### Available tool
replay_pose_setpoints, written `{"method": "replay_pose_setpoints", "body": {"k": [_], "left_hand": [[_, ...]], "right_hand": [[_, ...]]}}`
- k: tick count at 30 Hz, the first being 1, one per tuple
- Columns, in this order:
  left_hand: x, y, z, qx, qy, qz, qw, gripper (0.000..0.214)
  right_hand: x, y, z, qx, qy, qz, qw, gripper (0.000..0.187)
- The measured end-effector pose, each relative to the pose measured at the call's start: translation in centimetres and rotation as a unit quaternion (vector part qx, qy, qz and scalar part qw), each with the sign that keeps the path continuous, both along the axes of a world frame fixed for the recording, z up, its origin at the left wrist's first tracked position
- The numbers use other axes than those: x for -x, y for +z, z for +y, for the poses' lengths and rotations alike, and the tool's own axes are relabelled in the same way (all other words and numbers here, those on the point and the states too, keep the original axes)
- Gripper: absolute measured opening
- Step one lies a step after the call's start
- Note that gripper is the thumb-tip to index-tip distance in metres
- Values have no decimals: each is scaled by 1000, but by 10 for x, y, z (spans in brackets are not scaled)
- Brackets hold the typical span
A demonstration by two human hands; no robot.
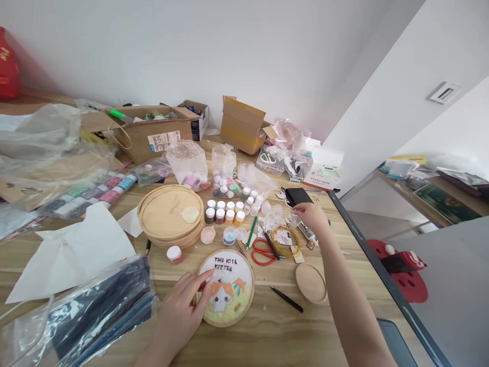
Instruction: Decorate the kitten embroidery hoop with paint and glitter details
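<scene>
My left hand (181, 311) lies over the left rim of a round wooden-framed kitten picture (229, 288), lettered in black, with its fingertips on the picture's face. My right hand (312, 216) reaches across the far side of the wooden table (275, 334). Its fingertips are at a small clear plastic bag (292, 220), and a glue tube (307, 232) lies just beneath. Whether those fingers grip the bag is hidden. Close to the right wrist are a coil of gold wire (286, 241) and a small round wooden disc (311, 284).
Red-handled scissors (263, 252), black tweezers (287, 299), small paint jars (223, 212) and a stack of wooden discs (170, 214) share the tabletop. Plastic bags (101, 311) fill the near left. Cardboard boxes (148, 133) stand at the back. The table's right edge (367, 244) drops to the floor.
</scene>
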State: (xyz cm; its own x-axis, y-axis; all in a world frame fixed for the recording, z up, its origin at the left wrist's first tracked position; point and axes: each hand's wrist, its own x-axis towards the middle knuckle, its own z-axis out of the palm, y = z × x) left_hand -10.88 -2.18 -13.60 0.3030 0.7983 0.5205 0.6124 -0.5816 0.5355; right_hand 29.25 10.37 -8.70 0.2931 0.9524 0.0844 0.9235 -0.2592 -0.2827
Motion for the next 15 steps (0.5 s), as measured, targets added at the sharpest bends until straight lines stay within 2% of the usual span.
{"method": "replay_pose_setpoints", "body": {"k": [3, 6, 10, 12, 15], "left_hand": [[-1, 0, 0, 4, 2, -6, 1000, 22], [-1, 1, 0, 5, 0, -8, 1000, 22], [-2, 1, 0, 2, -6, -2, 1000, 22], [-2, 0, 0, -3, -8, 2, 1000, 22], [-1, -1, 1, -10, -9, 5, 1000, 22]], "right_hand": [[2, 0, 0, -3, -4, 6, 1000, 24], [2, 13, -1, -11, -3, 21, 1000, 25], [9, 45, -10, -55, 12, 89, 994, 23], [17, 64, -17, -87, 38, 164, 982, 24], [35, 87, -27, -95, 81, 253, 959, 31]]}}
